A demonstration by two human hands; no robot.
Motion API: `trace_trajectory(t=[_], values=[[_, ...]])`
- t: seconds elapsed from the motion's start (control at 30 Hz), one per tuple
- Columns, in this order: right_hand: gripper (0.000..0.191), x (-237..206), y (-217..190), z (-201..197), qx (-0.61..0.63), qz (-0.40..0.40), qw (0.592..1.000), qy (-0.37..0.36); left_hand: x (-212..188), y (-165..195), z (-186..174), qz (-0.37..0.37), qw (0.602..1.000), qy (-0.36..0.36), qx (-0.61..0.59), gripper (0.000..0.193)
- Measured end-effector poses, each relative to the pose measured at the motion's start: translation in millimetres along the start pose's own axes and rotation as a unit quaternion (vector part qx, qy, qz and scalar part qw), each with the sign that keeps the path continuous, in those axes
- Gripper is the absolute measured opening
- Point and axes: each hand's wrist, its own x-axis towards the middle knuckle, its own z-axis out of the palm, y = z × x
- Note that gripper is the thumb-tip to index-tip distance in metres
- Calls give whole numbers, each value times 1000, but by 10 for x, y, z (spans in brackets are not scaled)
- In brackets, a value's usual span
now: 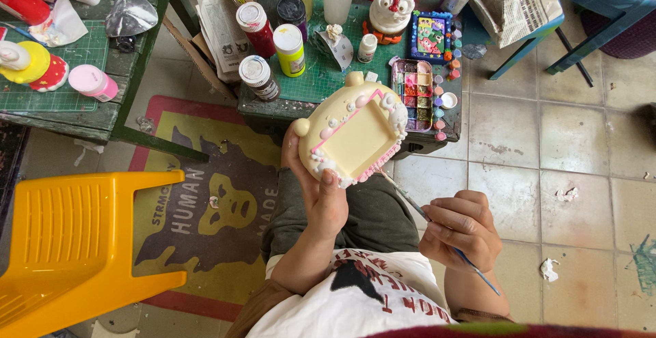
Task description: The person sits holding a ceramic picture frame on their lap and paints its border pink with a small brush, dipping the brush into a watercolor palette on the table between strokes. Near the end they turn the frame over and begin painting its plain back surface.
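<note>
View from above onto a tiled floor (533,146) with a printed rug (198,208) and two low green work tables. At far left, a yellow plastic chair (75,242) stands on the floor beside the left table (102,116), which bears a pink-lidded jar (93,82) and a yellow and red figurine (31,66). The centre table (321,78), covered by a green cutting mat, carries several paint bottles, among them a red one (256,28) and a yellow-green one (290,49), two cups of cloudy water, a red and white animal figurine (393,3), and a paint palette (418,95) with many small filled wells near the table's front edge. The left hand (318,187) grips from below a cream-coloured, bear-shaped frame (352,133) with a pink inner border and white raised trim, held up in front of the table above the lap, thumb pressed on its lower edge. To the right, the right hand (461,232) pinches a thin paintbrush (437,232) between its fingers, the tip reaching close to the frame's lower right corner. Crumpled newspaper (516,3) lies at upper right.
</note>
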Motion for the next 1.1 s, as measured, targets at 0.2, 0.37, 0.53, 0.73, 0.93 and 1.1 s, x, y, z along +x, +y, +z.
trace_trajectory(t=[0.2,0.37,0.53,0.73,0.93,1.1], values=[[23,34,-18,-14,2,5,1000,-8,-15,-10,-18,-10,1000,-2,-15,80],[24,67,-15,-13,33,-6,999,-17,-19,-25,-27,-4,1000,-2,7,79],[25,74,-17,-32,-2,11,1000,-14,-15,-31,-20,5,1000,-1,13,78],[25,77,-4,-62,-9,11,1000,-23,-4,-14,-14,2,1000,-2,15,77],[25,77,-11,-56,-2,14,999,-29,-10,-10,-6,4,1000,-3,20,78],[22,60,-2,-68,2,12,1000,-26,-15,-22,-15,-2,1000,4,12,80]])
